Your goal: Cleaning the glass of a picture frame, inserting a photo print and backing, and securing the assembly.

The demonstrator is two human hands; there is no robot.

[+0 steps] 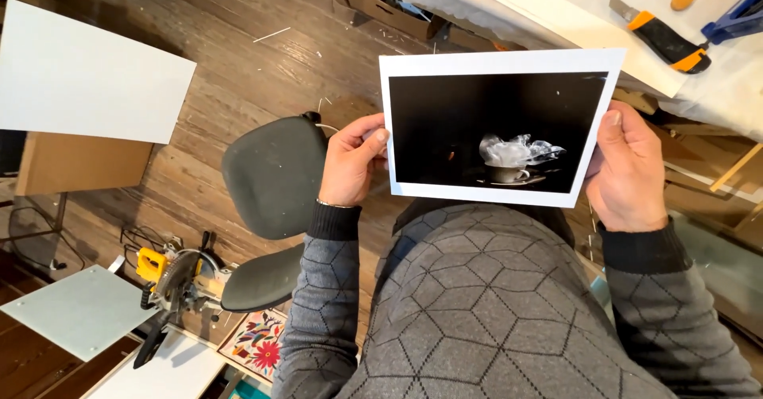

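The person holds a photo print (497,125) up in front of the chest with both hands, one at each short edge. The print is a white-bordered sheet with a dark picture of a steaming cup on a saucer. It looks light and thin, stiff enough to stay flat between two grips, though it would likely sag or crease if pinched by one corner. The glossy face probably marks easily, so the white border is the sensible place to take hold, and that is roughly where the fingers sit.

The left hand (351,160) is closed on the left edge: the thumb lies over the front border and the curled fingers go behind the sheet. The right hand (625,172) is closed on the right edge in the same way, thumb on the front near the upper part of the border, fingers hidden behind. Neither hand is open; both pinch the print lightly rather than clench it.

Just above the print runs a covered workbench (572,17), with a utility knife (664,41) in orange and black lying on it. Below and to the left of the hands stands a grey chair (274,172) on the wood floor (230,57). Farther left are a white board (87,73) and a yellow mitre saw (171,276).
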